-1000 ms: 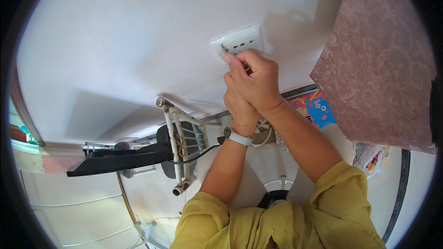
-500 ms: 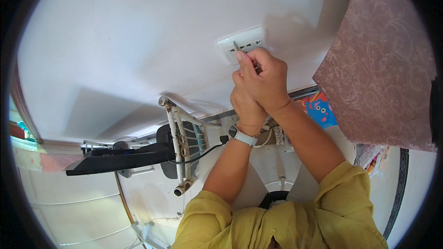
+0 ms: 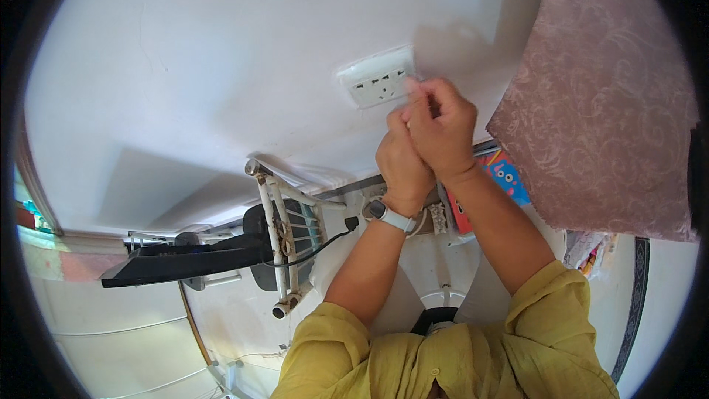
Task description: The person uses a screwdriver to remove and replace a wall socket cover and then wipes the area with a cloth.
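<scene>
A white wall socket panel (image 3: 369, 72) with several dark slots is set into the pale wall, its upper edge tilted. My right hand (image 3: 446, 127) is closed in a pinch just off the panel's lower right corner, its fingertips blurred. Whatever those fingers hold is too smeared to make out. Pressed against it from the left and below is my left hand (image 3: 405, 164), its fingers curled and partly hidden by the right. I cannot see what, if anything, is inside the left hand. A pale watch (image 3: 378, 209) circles my left wrist.
A rusty white metal frame (image 3: 279, 233) leans near the wall at left, beside a flat black object (image 3: 188, 260) and a black cable plug (image 3: 351, 223). Patterned mauve cloth (image 3: 605, 103) hangs at right. Below it lies a colourful printed item (image 3: 508, 176).
Both hands have shifted right and slightly down, away from the socket slots. A thin metallic tip showed at my right fingertips over the panel; it no longer shows clearly.
</scene>
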`<state>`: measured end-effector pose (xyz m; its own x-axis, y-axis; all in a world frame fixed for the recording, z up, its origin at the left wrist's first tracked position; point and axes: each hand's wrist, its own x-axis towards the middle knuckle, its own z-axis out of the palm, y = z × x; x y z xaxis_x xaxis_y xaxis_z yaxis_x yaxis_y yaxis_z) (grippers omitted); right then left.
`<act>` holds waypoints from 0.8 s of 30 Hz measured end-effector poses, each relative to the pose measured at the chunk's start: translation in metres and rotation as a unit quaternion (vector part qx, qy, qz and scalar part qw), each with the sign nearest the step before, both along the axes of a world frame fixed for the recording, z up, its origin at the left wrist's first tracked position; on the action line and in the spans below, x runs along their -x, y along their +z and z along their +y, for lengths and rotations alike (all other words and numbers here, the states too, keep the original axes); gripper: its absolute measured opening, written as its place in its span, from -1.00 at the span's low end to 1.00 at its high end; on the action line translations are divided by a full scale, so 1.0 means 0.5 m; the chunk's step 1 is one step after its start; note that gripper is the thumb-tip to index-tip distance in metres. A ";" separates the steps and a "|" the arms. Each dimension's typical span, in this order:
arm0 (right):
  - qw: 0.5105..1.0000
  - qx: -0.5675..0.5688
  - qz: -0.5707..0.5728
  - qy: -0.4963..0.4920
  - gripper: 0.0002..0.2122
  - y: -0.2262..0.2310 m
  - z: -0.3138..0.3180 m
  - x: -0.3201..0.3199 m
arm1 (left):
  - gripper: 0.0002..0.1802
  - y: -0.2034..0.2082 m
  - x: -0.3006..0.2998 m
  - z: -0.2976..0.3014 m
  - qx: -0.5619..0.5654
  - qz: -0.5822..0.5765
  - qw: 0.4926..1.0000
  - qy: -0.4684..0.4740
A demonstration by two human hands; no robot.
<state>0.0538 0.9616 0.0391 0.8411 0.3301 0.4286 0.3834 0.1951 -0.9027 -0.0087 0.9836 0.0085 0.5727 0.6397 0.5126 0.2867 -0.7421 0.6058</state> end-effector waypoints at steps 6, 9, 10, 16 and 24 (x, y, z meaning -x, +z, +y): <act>0.999 -0.001 -0.032 0.014 -0.80 0.006 -0.001 0.014 | -0.49 -0.009 0.007 0.008 -0.037 0.023 0.999 0.009; 0.999 0.022 -0.021 -0.019 -0.80 0.003 -0.015 -0.002 | -0.50 -0.017 -0.007 0.004 -0.008 0.005 1.000 -0.020; 0.999 0.038 -0.018 -0.012 -0.81 0.000 -0.017 -0.013 | -0.51 -0.019 -0.009 0.002 -0.004 0.015 0.999 -0.036; 1.000 0.001 -0.029 0.008 -0.81 0.013 -0.015 0.001 | -0.53 0.003 -0.010 -0.005 -0.012 -0.027 1.000 -0.006; 0.996 0.025 -0.062 0.051 -0.82 0.013 -0.011 -0.004 | -0.52 -0.016 -0.007 0.000 -0.002 -0.017 1.000 -0.006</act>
<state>0.0559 0.9559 0.0454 0.7442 0.4351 0.5069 0.4723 0.1939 -0.8598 -0.0055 0.9836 0.0006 0.5632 0.6306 0.5340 0.2568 -0.7478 0.6122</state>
